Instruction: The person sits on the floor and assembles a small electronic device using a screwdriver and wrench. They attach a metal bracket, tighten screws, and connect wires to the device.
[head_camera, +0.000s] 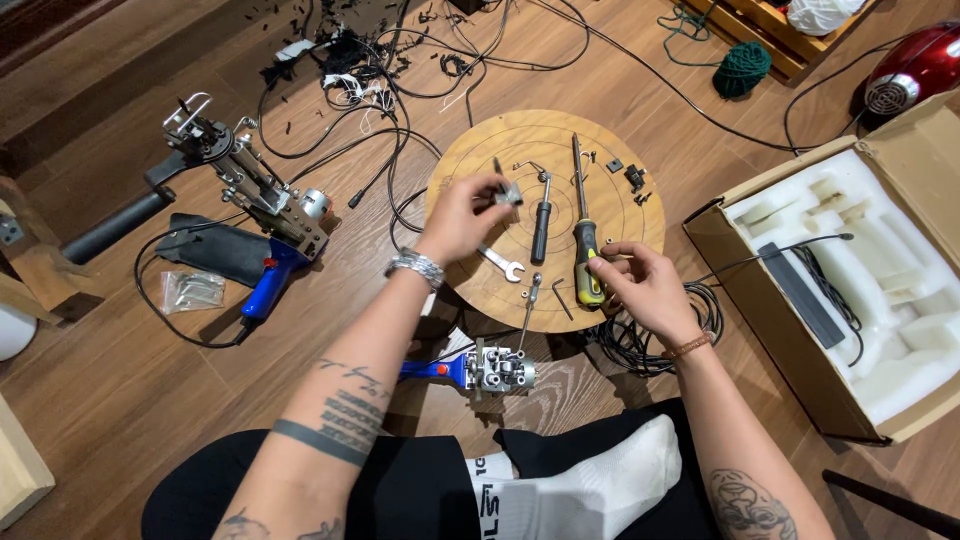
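Above a round plywood board (470, 160) on the wood-grain floor (120, 370), the left hand (462, 212) pinches a small grey metal part (508, 193). The right hand (640, 283) closes its fingers on the rubbery yellow-and-black screwdriver (584, 240) handle lying on the board. An open cardboard box (740, 270) with white foam sits right.

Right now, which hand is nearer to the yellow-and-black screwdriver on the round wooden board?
Right. The right hand touches the screwdriver at its handle. The left hand is apart from it, further left over the round wooden board, holding a small metal part.
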